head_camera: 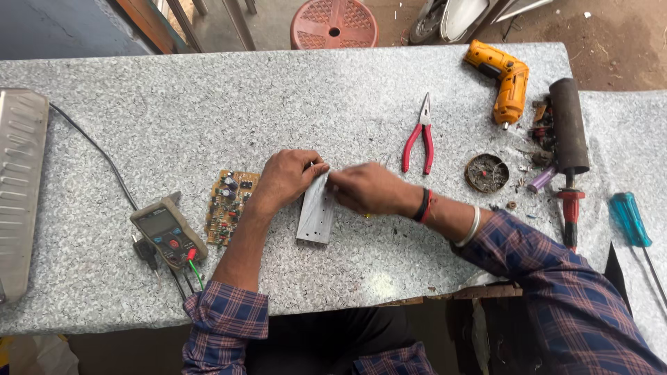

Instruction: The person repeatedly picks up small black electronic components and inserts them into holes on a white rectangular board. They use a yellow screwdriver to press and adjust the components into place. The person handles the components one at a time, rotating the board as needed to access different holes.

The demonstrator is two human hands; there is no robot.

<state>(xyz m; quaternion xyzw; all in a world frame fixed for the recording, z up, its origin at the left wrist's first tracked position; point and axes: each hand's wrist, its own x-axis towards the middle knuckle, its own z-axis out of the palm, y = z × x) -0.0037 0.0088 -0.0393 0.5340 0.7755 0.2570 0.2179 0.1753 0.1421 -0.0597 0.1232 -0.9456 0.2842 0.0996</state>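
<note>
A flat grey metal plate (317,215) with small holes lies tilted on the speckled grey table (208,111). My left hand (288,177) grips its upper end with fingers closed. My right hand (367,189) meets it at that same top edge, fingertips pinched against the plate. A brown circuit board (228,206) packed with small components lies just left of my left wrist. Both forearms wear blue plaid sleeves.
A multimeter (167,232) with leads sits at the left, a ribbed metal cover (19,180) at the far left. Red-handled pliers (419,139), an orange drill (501,80), a round tin (486,173), a dark cylinder (568,125) and a teal screwdriver (629,219) lie to the right.
</note>
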